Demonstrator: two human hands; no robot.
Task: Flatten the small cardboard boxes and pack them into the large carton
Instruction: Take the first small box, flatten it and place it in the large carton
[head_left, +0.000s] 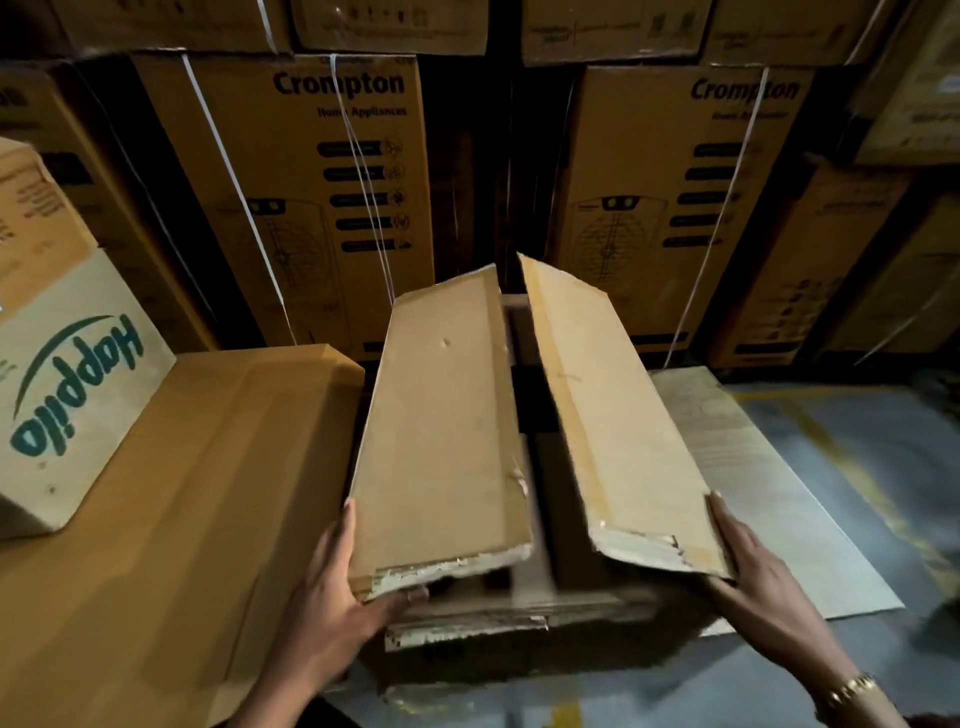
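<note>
Carton position: on the floor, centre of view, both top flaps partly raised with a dark gap between them. Left hand: fingers curled under the near corner of the left flap, thumb along its outer edge. Right hand: fingers together, flat against the outer edge of the right flap. Flattened cardboard lies just left; a Happilo box rests on it.
</note>
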